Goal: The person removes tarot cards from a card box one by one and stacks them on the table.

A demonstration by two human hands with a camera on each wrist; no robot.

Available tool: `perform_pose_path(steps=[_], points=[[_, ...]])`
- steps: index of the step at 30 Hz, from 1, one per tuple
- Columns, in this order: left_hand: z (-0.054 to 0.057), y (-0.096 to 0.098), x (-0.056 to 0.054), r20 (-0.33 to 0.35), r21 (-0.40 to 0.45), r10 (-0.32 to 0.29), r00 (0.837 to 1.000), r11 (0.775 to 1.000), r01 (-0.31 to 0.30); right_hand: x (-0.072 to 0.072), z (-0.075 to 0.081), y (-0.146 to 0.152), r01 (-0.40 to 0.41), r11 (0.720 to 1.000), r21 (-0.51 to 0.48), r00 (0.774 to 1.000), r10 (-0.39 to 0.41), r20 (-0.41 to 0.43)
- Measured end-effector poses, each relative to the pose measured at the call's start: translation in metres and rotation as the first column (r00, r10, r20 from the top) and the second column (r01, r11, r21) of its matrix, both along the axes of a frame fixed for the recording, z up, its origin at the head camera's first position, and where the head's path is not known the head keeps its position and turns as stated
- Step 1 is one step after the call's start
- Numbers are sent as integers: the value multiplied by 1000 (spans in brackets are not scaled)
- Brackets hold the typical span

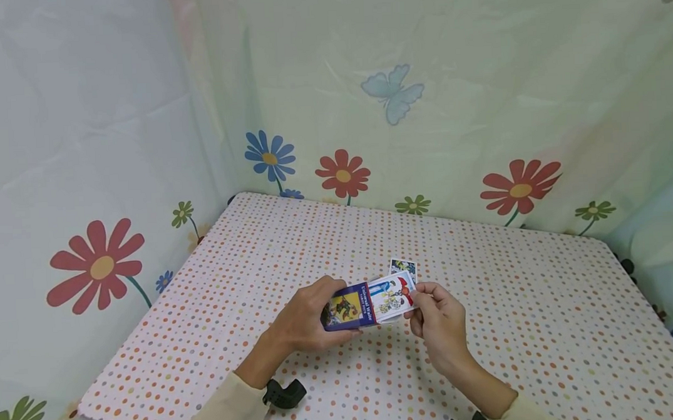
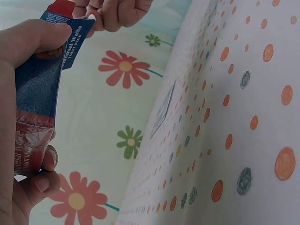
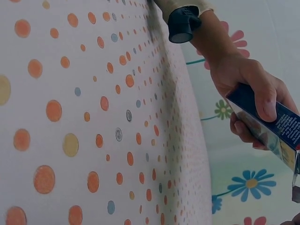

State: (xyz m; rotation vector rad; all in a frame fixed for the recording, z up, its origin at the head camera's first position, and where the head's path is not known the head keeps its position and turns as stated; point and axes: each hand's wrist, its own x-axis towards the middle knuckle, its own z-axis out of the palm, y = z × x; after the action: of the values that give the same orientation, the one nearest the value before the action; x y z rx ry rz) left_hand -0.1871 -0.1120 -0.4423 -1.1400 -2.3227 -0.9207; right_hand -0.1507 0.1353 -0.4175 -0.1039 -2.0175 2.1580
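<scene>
My left hand point(image 1: 307, 314) grips a dark blue tarot card box point(image 1: 343, 308), with the thumb along one side and the fingers on the other. The box lies tilted above the table, its end toward the right. From that end a white-bordered tarot card point(image 1: 388, 297) sticks out, with a coloured picture on it. My right hand point(image 1: 440, 321) pinches the card's outer edge between thumb and fingers. Clear wrap shows over the red lower part of the box point(image 2: 35, 136) in the left wrist view. Another picture card point(image 1: 403, 268) lies on the table just behind.
A polka-dot cloth covers the table point(image 1: 207, 341). Hanging sheets printed with flowers and a butterfly point(image 1: 393, 93) stand behind it and to the left. A black wrist strap mount point(image 1: 284, 394) sits on the left wrist.
</scene>
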Motion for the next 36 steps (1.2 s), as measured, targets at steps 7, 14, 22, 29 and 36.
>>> perform_pose_path(steps=[7, 14, 22, 29, 36], points=[[1, 0, 0, -5, -6, 0, 1000, 1000, 0, -3, -1, 1, 22, 1000, 5, 1000, -22, 22], [1, -1, -1, 2, -6, 5, 1000, 1000, -5, -9, -1, 2, 25, 999, -22, 999, -24, 36], [0, -2, -1, 3, -3, 27, 1000, 1000, -27, -13, -1, 4, 27, 1000, -9, 999, -27, 29], [1, -2, -2, -1, -8, 28, 1000, 1000, -28, -24, -5, 13, 57, 998, -42, 998, -55, 38], [-1, -2, -3, -6, -17, 21, 1000, 1000, -21, -38, -13, 22, 90, 993, -78, 993, -84, 83]])
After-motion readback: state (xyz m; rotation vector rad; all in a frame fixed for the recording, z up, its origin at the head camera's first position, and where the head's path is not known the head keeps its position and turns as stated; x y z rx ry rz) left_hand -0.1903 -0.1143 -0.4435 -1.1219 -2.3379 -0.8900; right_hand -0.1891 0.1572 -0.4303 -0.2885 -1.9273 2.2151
